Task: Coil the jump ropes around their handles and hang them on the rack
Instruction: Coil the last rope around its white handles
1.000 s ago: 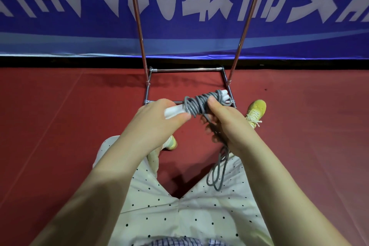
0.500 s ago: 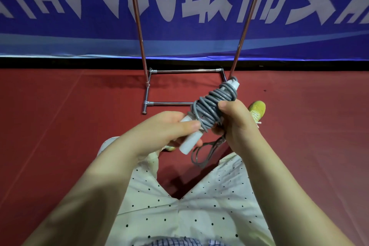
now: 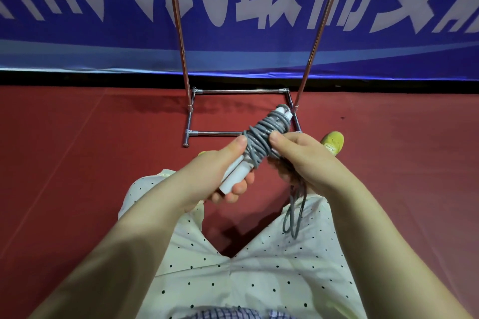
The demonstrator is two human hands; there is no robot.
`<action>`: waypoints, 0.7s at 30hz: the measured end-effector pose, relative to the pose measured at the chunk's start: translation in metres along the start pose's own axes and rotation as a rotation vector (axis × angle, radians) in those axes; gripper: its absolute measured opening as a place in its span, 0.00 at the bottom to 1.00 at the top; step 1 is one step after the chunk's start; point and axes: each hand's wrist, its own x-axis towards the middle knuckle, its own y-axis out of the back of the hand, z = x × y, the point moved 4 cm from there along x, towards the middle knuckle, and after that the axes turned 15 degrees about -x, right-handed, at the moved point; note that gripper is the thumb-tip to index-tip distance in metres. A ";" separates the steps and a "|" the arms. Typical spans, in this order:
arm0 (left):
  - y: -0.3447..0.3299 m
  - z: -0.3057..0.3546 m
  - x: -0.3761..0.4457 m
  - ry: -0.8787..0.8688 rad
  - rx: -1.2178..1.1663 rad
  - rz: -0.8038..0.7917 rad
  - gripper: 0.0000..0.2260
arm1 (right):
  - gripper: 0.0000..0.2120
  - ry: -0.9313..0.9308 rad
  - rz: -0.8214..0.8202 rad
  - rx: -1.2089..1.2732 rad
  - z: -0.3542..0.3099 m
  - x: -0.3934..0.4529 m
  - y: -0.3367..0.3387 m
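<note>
Left hand [image 3: 220, 171] curled round white handles [image 3: 234, 176], lower end. Right hand [image 3: 303, 160] grips grey rope [image 3: 261, 137] at coil, fingers hidden, likely pinching loose tail [image 3: 295, 212] hanging below. Bundle at frame centre, long axis slanting lower left to upper right, tip toward rack [image 3: 178, 33] base; right hand nearer rack.
</note>
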 end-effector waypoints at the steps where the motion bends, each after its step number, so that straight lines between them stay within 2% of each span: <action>1: 0.000 0.002 -0.001 -0.013 0.044 0.049 0.28 | 0.19 -0.029 0.028 -0.023 0.001 0.002 -0.001; 5: 0.000 0.012 -0.002 -0.070 0.137 0.185 0.24 | 0.22 -0.111 0.083 0.001 0.005 0.005 -0.008; 10: 0.017 0.014 0.005 -0.146 0.590 0.345 0.25 | 0.20 -0.119 0.040 0.027 0.007 0.008 -0.013; 15: 0.015 0.014 0.002 -0.177 0.670 0.463 0.23 | 0.23 -0.109 0.018 0.058 0.007 0.006 -0.013; 18: 0.007 0.018 -0.001 -0.218 0.705 0.473 0.20 | 0.22 -0.146 0.098 0.069 0.009 0.006 -0.012; 21: 0.002 0.021 -0.002 -0.214 0.654 0.359 0.22 | 0.21 -0.112 0.134 0.061 0.009 0.007 -0.007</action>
